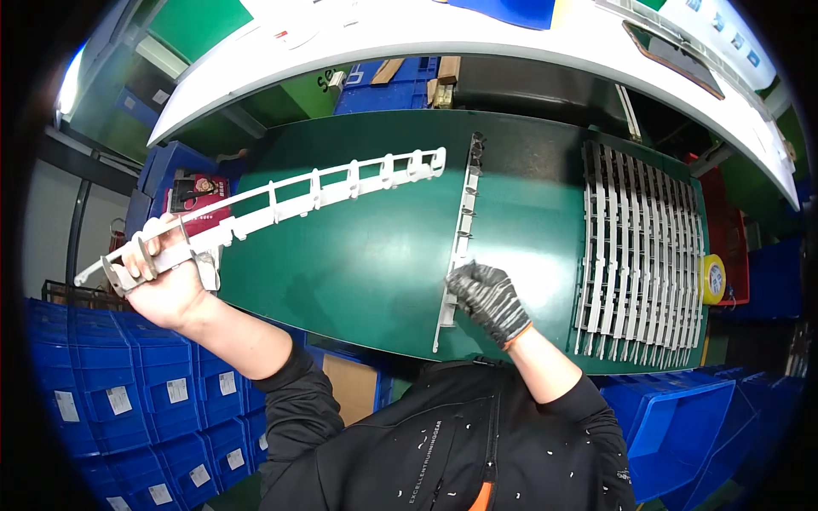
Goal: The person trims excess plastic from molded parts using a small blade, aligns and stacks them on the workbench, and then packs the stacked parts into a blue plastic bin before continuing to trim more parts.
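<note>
The gloved right hand (487, 300) touches a slotted strip (461, 248) on the desk (375, 264), perhaps steadying it; grip unclear. At nine o'clock, the bare left hand (166, 285) clasps a ladder-shaped strip (294, 207) near one end, leaving the rest free. Parallel strips (611, 255) occupy three o'clock, seemingly saving space.

On the tabletop (528, 213), one strip (463, 245) runs front to back near the middle, with a row of strips (641, 247) to its right (a tape roll (714, 279) sits just beyond, at the right edge). Stacked bins (128, 349) stand left; behind runs a shelf (400, 38), a phone (673, 58) on its right part.
</note>
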A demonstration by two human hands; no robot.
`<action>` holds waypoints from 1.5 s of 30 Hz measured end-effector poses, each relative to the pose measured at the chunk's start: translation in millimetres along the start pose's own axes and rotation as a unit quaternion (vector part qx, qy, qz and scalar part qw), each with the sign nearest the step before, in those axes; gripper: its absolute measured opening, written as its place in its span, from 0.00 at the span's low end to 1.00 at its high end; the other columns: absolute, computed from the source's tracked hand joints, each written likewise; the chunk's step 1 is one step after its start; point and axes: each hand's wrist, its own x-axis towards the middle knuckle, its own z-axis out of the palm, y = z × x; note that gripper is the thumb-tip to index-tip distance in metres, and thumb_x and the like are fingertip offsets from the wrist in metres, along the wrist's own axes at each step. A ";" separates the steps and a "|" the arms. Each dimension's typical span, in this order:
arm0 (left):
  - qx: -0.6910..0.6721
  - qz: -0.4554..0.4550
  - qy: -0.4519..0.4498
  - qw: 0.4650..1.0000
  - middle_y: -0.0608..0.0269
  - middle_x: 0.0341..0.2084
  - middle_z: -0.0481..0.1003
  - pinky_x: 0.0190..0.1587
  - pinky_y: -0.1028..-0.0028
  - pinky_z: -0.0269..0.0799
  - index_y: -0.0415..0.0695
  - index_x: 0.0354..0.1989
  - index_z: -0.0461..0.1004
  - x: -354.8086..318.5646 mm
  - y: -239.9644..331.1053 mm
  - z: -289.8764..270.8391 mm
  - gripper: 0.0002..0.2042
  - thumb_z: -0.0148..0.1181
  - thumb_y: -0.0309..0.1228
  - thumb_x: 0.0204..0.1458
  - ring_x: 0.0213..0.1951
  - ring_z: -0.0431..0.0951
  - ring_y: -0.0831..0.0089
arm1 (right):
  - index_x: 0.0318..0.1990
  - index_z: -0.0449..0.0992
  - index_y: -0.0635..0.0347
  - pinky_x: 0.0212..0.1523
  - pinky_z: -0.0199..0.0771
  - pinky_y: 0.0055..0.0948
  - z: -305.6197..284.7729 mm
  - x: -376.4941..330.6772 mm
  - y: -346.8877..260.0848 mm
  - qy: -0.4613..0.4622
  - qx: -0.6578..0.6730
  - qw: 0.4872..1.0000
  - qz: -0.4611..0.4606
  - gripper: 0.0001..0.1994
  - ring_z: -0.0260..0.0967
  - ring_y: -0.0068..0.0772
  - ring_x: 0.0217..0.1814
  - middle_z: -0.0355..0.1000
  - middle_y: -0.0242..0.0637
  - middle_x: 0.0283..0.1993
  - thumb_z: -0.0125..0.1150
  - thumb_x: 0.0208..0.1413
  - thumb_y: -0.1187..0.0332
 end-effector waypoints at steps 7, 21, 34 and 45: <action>-0.168 -0.068 0.109 0.977 0.70 0.09 0.51 0.33 0.73 0.53 0.49 0.09 0.53 -70.5 -88.4 -41.4 0.17 0.47 0.28 0.48 0.22 0.53 0.75 | 0.41 0.69 0.59 0.07 0.54 0.12 -35.1 19.7 -0.5 0.079 0.412 0.908 0.015 0.12 0.63 0.19 0.18 0.70 0.35 0.32 0.54 0.53 0.63; 0.300 -0.486 -0.279 0.772 0.48 0.44 0.71 0.49 0.67 0.64 0.31 0.42 0.71 -103.0 -135.3 -78.9 0.27 0.43 0.48 0.54 0.45 0.71 0.61 | 0.35 0.71 0.64 0.15 0.62 0.17 -84.4 -20.0 -52.0 0.213 0.249 0.933 -0.150 0.07 0.62 0.19 0.17 0.70 0.34 0.27 0.58 0.48 0.73; 0.094 -0.668 -0.003 0.739 0.63 0.16 0.67 0.11 0.80 0.65 0.33 0.32 0.68 -158.1 -232.6 -2.6 0.22 0.46 0.46 0.53 0.10 0.68 0.75 | 0.35 0.71 0.61 0.30 0.69 0.35 -53.3 -42.5 -38.6 0.223 -0.397 0.835 -0.308 0.09 0.69 0.43 0.30 0.70 0.45 0.30 0.55 0.48 0.66; 0.120 -0.592 0.011 0.797 0.59 0.28 0.65 0.11 0.81 0.62 0.35 0.41 0.63 -157.4 -230.8 1.1 0.20 0.47 0.43 0.54 0.12 0.68 0.72 | 0.26 0.72 0.60 0.26 0.66 0.37 -32.7 -48.1 -22.5 0.161 -0.396 0.847 -0.314 0.08 0.67 0.44 0.25 0.68 0.42 0.24 0.57 0.45 0.65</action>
